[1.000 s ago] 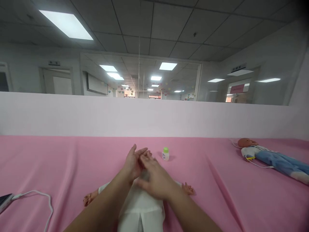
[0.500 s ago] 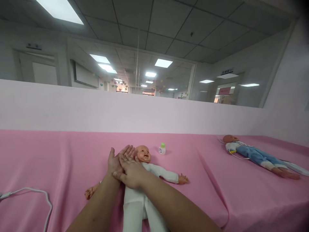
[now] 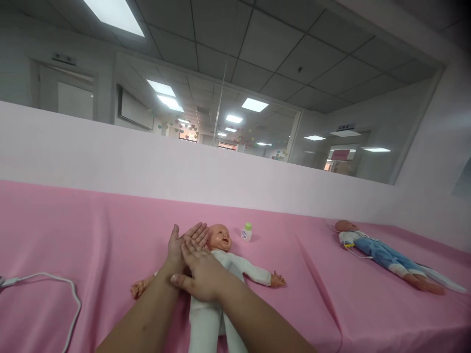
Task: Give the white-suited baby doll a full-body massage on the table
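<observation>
1. The left hand (image 3: 180, 250) and right hand (image 3: 200, 279) press palm to palm, fingers flat, gripping nothing
2. Under them a baby doll (image 3: 221, 274) in white lies face-up on the pink desk (image 3: 73, 235)
3. A small green-capped bottle (image 3: 246, 232) stands just beside its head

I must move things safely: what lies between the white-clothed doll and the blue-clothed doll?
Head view: only bare pink cloth between white-clothed doll and blue-clothed doll.
</observation>
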### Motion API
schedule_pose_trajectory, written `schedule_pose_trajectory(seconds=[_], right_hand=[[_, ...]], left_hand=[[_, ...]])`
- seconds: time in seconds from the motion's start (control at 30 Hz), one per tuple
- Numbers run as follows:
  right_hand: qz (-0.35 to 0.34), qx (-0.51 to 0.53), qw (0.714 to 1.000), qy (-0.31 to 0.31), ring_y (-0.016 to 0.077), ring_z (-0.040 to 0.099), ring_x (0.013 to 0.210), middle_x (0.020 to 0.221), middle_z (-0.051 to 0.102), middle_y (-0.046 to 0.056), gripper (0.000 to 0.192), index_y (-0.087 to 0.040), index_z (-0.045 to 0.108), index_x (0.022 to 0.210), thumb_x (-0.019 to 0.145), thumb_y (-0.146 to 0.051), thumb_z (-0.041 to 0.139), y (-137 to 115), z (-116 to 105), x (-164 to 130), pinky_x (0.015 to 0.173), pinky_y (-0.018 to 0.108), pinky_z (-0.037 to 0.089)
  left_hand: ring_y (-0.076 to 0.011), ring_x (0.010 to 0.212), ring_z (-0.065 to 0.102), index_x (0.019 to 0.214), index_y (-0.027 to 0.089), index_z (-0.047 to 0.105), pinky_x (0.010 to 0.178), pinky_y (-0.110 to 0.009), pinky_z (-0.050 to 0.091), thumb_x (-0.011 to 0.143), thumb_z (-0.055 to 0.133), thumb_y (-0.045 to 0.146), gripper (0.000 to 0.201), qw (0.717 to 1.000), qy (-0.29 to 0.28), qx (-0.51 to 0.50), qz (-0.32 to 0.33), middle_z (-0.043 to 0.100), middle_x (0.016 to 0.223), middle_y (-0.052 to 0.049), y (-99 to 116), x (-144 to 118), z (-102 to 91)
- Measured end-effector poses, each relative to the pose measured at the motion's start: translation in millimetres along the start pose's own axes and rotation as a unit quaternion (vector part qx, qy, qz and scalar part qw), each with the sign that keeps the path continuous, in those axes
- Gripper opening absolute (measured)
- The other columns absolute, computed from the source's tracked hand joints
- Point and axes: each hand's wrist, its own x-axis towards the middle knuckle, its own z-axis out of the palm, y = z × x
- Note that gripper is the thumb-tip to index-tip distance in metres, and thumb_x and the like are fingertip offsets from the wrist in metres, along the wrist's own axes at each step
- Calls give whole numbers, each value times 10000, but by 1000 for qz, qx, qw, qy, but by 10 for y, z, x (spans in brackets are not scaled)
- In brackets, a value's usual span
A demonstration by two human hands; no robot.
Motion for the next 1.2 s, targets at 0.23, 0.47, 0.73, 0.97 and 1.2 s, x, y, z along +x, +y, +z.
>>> schedule_pose_trajectory(seconds=[0.23, 0.47, 0.73, 0.97, 1.2], right_hand=[[34, -73, 997, 6, 328, 87, 1628, 1745, 160, 117, 887, -196, 187, 1680, 999, -677, 488, 370, -31, -18, 1298, 591, -12], [0, -19, 1000, -17, 352, 96, 1625, 1752, 108, 155, 1006, -132, 144, 1683, 958, -698, 553, 49, 60, -217, 1316, 551, 79], [27, -43, 998, 40, 317, 78, 1631, 1752, 136, 119, 900, -160, 149, 1685, 1014, -679, 449, 149, -72, -138, 1314, 546, -29], [56, -19, 998, 26, 345, 51, 1629, 1753, 68, 98, 1005, -198, 113, 1692, 949, -731, 531, -9, 115, -523, 1308, 608, -18], [49, -2, 997, 59, 338, -30, 1629, 1753, 8, 104, 1031, -142, 72, 1686, 957, -692, 550, -62, 33, -621, 1318, 585, -27]], left_hand=[[-385, 1412, 545, 1617, 39, 333, 1150, -561, 467, 957, 388, 776, 991, 998, -13, -51, -28, 548, 1492, -325, 153, -12, -56], [-373, 1393, 567, 1560, 28, 427, 1158, -507, 466, 946, 373, 798, 986, 999, -28, -18, -14, 549, 1495, -321, 11, -62, 42], [-402, 1437, 513, 1578, 77, 422, 1185, -611, 402, 961, 393, 766, 925, 997, -44, 0, -65, 532, 1521, -307, -152, -204, 275], [-355, 1398, 567, 1577, 1, 373, 1153, -459, 486, 969, 399, 759, 972, 999, -28, -15, -7, 556, 1491, -313, -3, -215, 298], [-371, 1343, 617, 1474, 94, 548, 1116, -537, 516, 991, 430, 677, 766, 998, 10, 24, -61, 660, 1385, -265, -340, -478, 627]])
